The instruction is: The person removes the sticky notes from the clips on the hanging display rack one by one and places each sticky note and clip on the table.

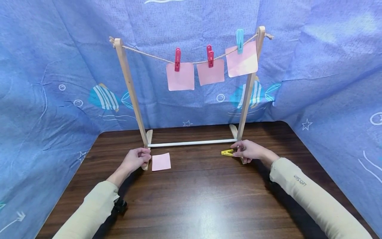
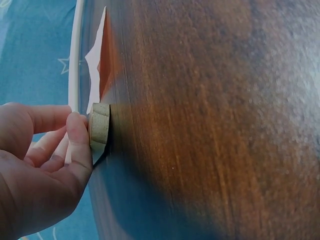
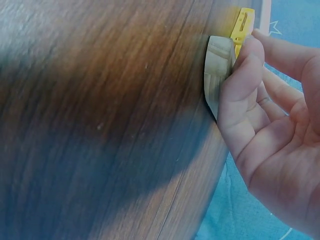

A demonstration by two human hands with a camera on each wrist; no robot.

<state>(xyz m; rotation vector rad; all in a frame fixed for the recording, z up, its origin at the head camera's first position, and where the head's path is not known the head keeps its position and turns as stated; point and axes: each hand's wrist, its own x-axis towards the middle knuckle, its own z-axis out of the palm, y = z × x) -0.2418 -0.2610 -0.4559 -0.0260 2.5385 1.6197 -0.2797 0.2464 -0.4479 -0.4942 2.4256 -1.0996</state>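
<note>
In the head view my left hand [image 1: 138, 159] is over the left wooden foot, its fingers loosely bent. A square pink paper note [image 1: 161, 162] lies just right of its fingertips, with a small gap. The left wrist view shows the thumb and index tips close together beside the foot's end [image 2: 100, 122], the paper [image 2: 95, 65] beyond them. My right hand [image 1: 249, 150], over the right foot, pinches a yellow clothespin [image 1: 227, 152] by its handle end, low over the table. In the right wrist view the thumb partly covers the clothespin [image 3: 242, 26].
A wooden stand's posts [image 1: 129, 88] carry a sagging twine line [image 1: 146, 53]. Red clothespins [image 1: 177, 59] and a blue clothespin [image 1: 240, 41] hang three pink notes [image 1: 180, 79] there. A white rod [image 1: 191, 143] joins the posts near the dark wooden table [image 1: 194, 192]. Blue fabric surrounds it.
</note>
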